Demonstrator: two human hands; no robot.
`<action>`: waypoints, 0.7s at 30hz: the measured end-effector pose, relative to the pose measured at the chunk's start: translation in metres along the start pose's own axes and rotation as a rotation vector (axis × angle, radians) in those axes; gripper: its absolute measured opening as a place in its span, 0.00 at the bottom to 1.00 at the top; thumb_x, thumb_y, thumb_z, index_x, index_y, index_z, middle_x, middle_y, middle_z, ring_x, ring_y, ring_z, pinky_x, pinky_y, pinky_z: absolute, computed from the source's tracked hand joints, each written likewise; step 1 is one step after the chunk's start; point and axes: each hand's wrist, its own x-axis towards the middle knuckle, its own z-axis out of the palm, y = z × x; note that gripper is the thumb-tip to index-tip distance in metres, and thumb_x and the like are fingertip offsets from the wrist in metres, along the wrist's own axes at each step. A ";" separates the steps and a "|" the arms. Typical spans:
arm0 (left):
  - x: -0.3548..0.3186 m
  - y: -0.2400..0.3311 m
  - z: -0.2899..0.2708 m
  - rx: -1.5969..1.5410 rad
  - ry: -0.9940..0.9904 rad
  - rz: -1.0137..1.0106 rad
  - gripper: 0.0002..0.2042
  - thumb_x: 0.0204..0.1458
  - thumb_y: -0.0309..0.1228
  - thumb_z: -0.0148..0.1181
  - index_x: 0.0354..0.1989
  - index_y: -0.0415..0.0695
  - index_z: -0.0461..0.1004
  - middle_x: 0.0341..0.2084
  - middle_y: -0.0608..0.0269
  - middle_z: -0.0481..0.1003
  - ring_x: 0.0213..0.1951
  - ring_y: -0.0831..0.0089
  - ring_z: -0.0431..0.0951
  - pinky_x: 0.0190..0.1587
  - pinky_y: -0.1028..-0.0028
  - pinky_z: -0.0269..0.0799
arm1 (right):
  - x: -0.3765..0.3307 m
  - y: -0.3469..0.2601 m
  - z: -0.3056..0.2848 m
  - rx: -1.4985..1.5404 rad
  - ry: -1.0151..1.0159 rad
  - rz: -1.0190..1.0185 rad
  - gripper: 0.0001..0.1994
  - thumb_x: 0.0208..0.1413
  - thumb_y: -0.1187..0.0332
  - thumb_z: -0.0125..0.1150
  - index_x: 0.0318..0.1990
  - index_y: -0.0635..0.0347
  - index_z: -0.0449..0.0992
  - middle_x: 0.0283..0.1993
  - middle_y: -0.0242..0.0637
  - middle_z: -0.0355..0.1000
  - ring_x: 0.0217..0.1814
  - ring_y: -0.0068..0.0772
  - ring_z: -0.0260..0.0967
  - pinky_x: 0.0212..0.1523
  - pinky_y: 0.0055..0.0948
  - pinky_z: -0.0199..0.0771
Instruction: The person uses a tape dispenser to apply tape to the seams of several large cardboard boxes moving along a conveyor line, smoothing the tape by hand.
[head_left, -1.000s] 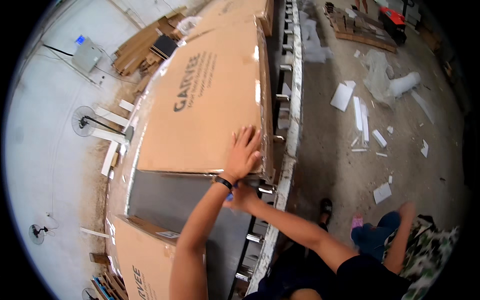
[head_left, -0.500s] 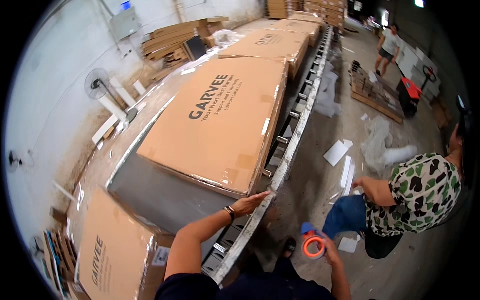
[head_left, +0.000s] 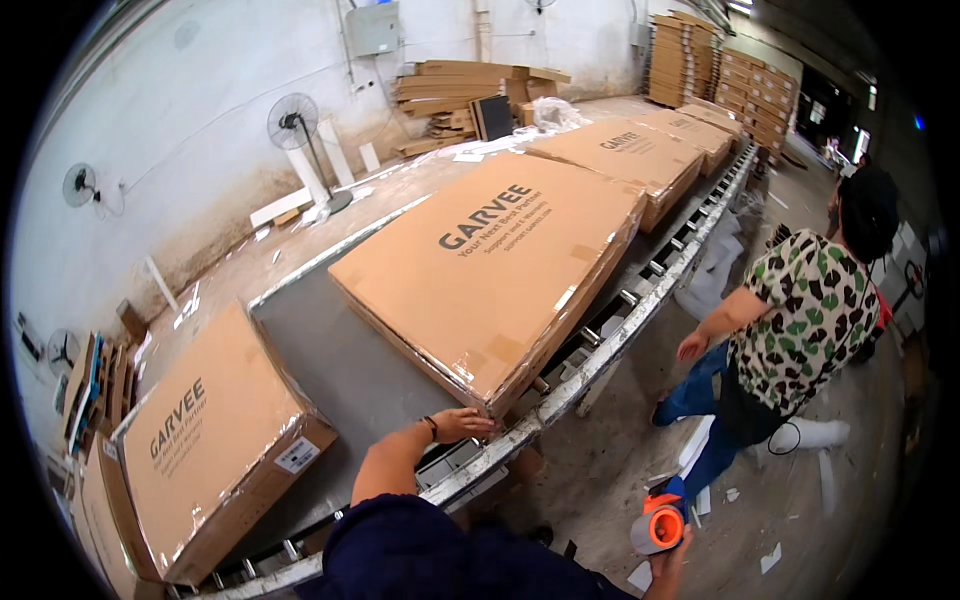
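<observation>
A large, flat cardboard box [head_left: 500, 270] with dark print and clear tape along its edges lies on the conveyor [head_left: 350, 340]. My left hand [head_left: 465, 424] reaches to its near corner, fingers stretched out and apparently against the cardboard, not wrapped round it. Low on the right, clear of the conveyor, my right hand [head_left: 672, 565] is closed around a blue and orange tape dispenser [head_left: 662, 528]; part of its grip is hidden. Another taped box [head_left: 215, 430] with a white label sits on the conveyor to the left.
More boxes [head_left: 640, 155] line the conveyor's far end. A co-worker in a patterned shirt [head_left: 805, 320] stands close on the right. White scraps and plastic wrap [head_left: 815, 433] litter the floor. Fans [head_left: 292, 122] and stacked cardboard [head_left: 470, 90] stand by the wall.
The view has swung right. My left hand has gone from the conveyor rail to the box's near corner. The co-worker has risen from a bent posture to upright. The tape dispenser stays in my right hand.
</observation>
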 end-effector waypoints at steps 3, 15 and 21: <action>-0.035 -0.038 -0.019 -0.554 -0.149 0.046 0.26 0.53 0.32 0.41 0.64 0.56 0.51 0.66 0.62 0.45 0.67 0.68 0.43 0.67 0.60 0.34 | 0.002 -0.006 0.020 0.025 -0.006 0.049 0.30 0.54 0.44 0.44 0.56 0.58 0.63 0.57 0.39 0.61 0.58 0.38 0.59 0.56 0.41 0.60; -0.226 -0.195 0.026 -0.650 0.644 -2.212 0.30 0.52 0.46 0.50 0.61 0.47 0.55 0.60 0.51 0.56 0.64 0.56 0.49 0.61 0.44 0.39 | 0.159 0.018 0.187 0.471 -0.025 -0.059 0.29 0.48 0.45 0.51 0.55 0.51 0.65 0.53 0.34 0.67 0.49 0.34 0.68 0.42 0.33 0.75; -0.291 -0.320 0.127 -0.625 0.057 -2.217 0.35 0.49 0.59 0.45 0.61 0.49 0.56 0.62 0.53 0.54 0.64 0.55 0.50 0.59 0.39 0.39 | 0.247 0.051 0.402 0.447 -0.254 -0.362 0.28 0.54 0.46 0.46 0.57 0.51 0.61 0.57 0.36 0.63 0.57 0.35 0.63 0.51 0.39 0.69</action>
